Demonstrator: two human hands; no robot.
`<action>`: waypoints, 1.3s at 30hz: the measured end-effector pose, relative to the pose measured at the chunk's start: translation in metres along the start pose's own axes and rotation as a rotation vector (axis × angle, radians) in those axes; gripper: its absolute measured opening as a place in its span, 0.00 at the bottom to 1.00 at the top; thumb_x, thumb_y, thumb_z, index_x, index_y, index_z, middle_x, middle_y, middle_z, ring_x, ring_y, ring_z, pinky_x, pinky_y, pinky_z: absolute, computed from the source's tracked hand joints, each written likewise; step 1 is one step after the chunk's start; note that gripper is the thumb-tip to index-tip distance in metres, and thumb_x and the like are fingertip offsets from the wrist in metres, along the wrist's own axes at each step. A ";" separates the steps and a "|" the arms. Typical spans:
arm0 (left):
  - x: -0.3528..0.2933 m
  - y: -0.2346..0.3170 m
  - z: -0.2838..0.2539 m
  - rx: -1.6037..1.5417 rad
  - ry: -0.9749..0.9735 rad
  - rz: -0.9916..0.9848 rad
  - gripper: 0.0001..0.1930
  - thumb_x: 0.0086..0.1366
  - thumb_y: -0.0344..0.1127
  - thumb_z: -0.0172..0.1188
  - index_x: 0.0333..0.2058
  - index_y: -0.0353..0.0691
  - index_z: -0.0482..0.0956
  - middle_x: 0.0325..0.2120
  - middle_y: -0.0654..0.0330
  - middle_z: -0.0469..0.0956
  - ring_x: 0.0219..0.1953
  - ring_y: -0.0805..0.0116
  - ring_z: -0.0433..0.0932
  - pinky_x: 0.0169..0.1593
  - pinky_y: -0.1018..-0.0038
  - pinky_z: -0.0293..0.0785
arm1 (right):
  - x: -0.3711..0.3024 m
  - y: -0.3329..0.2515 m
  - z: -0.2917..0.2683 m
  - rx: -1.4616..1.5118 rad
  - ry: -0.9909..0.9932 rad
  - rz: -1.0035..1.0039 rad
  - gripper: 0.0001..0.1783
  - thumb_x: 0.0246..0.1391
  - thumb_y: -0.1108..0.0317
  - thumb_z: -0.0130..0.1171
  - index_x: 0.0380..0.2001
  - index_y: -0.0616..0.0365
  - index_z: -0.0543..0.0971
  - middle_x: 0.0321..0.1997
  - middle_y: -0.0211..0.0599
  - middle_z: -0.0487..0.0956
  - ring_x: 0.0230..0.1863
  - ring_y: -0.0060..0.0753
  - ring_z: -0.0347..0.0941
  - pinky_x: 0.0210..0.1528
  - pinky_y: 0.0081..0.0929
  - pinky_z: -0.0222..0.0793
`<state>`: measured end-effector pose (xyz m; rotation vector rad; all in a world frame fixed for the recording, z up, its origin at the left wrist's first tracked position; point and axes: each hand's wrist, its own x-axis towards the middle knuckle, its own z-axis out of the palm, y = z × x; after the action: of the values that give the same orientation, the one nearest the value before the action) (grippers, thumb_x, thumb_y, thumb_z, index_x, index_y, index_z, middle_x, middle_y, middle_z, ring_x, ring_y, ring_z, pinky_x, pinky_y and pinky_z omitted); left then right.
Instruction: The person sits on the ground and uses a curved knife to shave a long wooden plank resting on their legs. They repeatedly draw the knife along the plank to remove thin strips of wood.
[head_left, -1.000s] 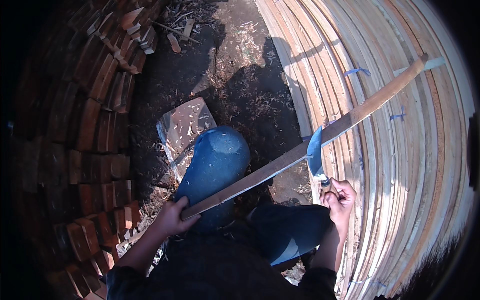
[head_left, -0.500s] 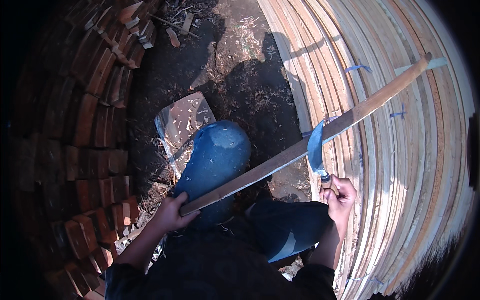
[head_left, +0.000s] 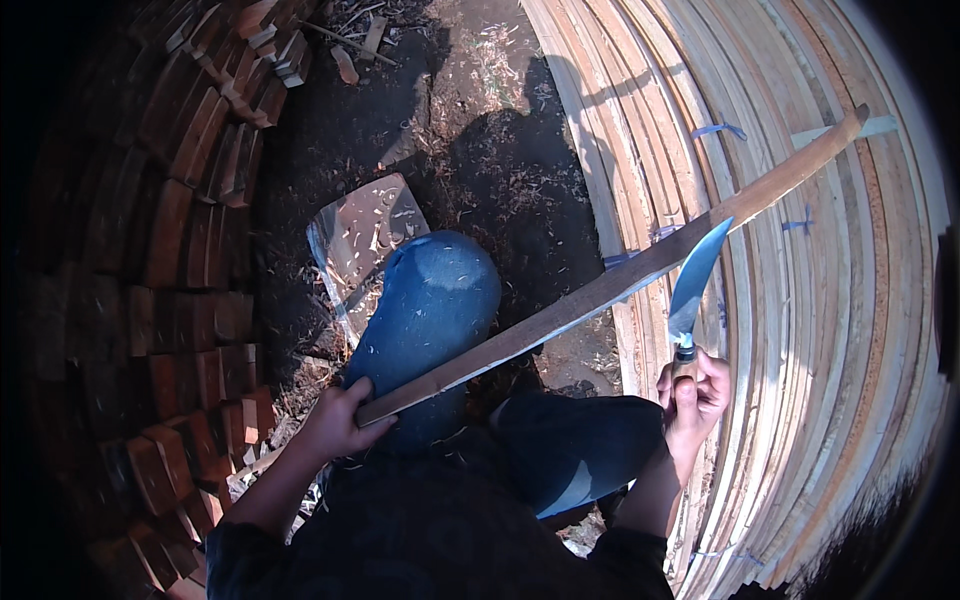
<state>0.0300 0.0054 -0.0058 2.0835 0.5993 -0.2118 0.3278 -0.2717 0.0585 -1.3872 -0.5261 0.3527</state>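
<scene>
A long, narrow wooden strip (head_left: 560, 308) slants from lower left to upper right, passing over my raised knee. Its near end is gripped by my left hand (head_left: 345, 418), fingers wrapped round it beside my thigh. The far end lies over the stacked strips on the right. My right hand (head_left: 695, 392) is closed on the short wooden handle of a knife with a broad curved blade (head_left: 695, 285). The blade points up and away, its tip beside the lower edge of the strip. Whether the blade touches the strip I cannot tell.
Long pale wooden strips (head_left: 800, 400), tied in places with blue bands (head_left: 718, 131), fill the right side. Stacked reddish-brown wood blocks (head_left: 180, 385) rise on the left. A flat board with shavings (head_left: 375, 215) lies beyond my knee, on dark ground strewn with chips.
My right hand has moved slightly right with the knife. The blade has swung from across the strip to its lower side, tip now leaning right. My left hand has barely shifted.
</scene>
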 end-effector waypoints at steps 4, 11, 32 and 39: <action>-0.003 0.000 0.005 -0.013 0.037 0.006 0.19 0.50 0.43 0.68 0.26 0.36 0.69 0.14 0.48 0.74 0.22 0.49 0.79 0.27 0.63 0.74 | 0.000 -0.008 -0.007 -0.392 -0.303 0.179 0.16 0.50 0.73 0.65 0.42 0.63 0.75 0.28 0.40 0.80 0.28 0.23 0.77 0.31 0.17 0.72; 0.001 0.001 0.003 -0.005 0.006 -0.003 0.19 0.50 0.43 0.68 0.27 0.36 0.69 0.14 0.47 0.74 0.22 0.49 0.79 0.27 0.62 0.74 | -0.006 -0.008 -0.012 -0.164 -0.003 0.096 0.20 0.53 0.69 0.63 0.49 0.60 0.72 0.26 0.36 0.77 0.20 0.17 0.70 0.19 0.11 0.59; 0.001 0.001 0.003 -0.012 0.007 -0.027 0.18 0.50 0.43 0.68 0.27 0.37 0.70 0.17 0.47 0.76 0.25 0.49 0.80 0.30 0.63 0.76 | -0.011 -0.002 -0.019 -0.396 -0.454 0.248 0.16 0.49 0.73 0.66 0.43 0.61 0.77 0.27 0.36 0.81 0.25 0.20 0.76 0.26 0.13 0.68; 0.001 0.001 0.002 -0.007 -0.009 -0.035 0.18 0.50 0.43 0.68 0.27 0.37 0.69 0.16 0.48 0.76 0.24 0.49 0.80 0.29 0.64 0.75 | -0.003 -0.004 -0.017 -0.115 0.139 -0.044 0.21 0.54 0.61 0.63 0.47 0.61 0.72 0.27 0.38 0.77 0.21 0.18 0.68 0.21 0.15 0.61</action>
<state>0.0315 0.0031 -0.0063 2.0654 0.6302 -0.2383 0.3347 -0.2883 0.0600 -1.4964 -0.4671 0.1909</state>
